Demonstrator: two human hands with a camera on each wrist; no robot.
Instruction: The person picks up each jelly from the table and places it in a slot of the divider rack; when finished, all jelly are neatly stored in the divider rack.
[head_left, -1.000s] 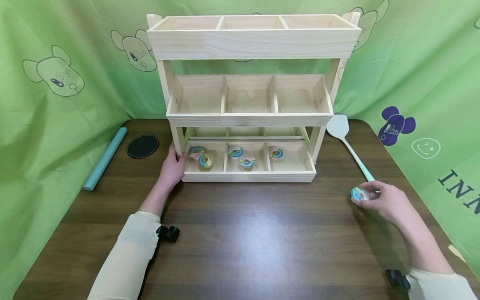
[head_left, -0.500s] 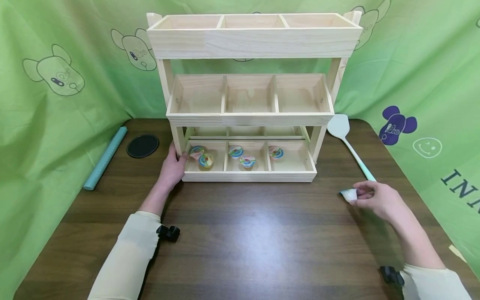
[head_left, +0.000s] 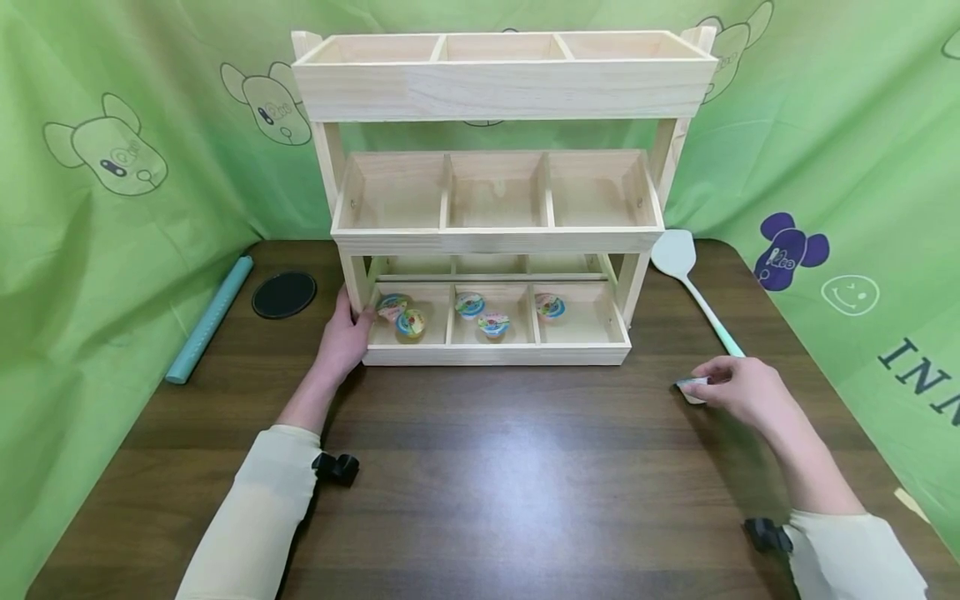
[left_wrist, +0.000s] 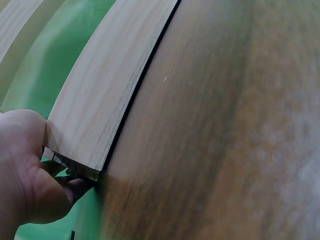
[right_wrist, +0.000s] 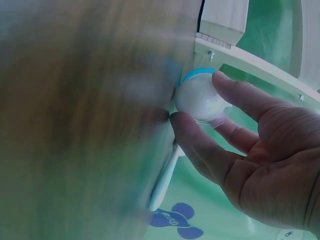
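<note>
My right hand (head_left: pixel 746 392) pinches a small white jelly cup (head_left: pixel 692 390) between thumb and fingers, close to the tabletop. In the right wrist view the jelly cup (right_wrist: pixel 197 97) is tilted, its blue-edged lid turned away. At the lower left of a three-tier wooden shelf (head_left: pixel 495 242), my left hand (head_left: pixel 345 337) holds the end of the bottom tray (head_left: pixel 495 357). The left wrist view has the left hand (left_wrist: pixel 30 170) at that tray's corner, fingers partly hidden behind it. Two jelly cups (head_left: pixel 410 322) lie in the left compartment, two in the middle, one in the right.
A white spatula (head_left: pixel 675 254) with a pale green handle lies right of the shelf, its handle end behind my right hand. At left are a black round disc (head_left: pixel 284 294) and a blue rod (head_left: pixel 210 321). Green printed cloth (head_left: pixel 112 250) surrounds the wooden table (head_left: pixel 480 483).
My right hand has shifted left with the jelly cup, whose lid has turned from facing up to facing left and away. My left hand stays at the tray.
</note>
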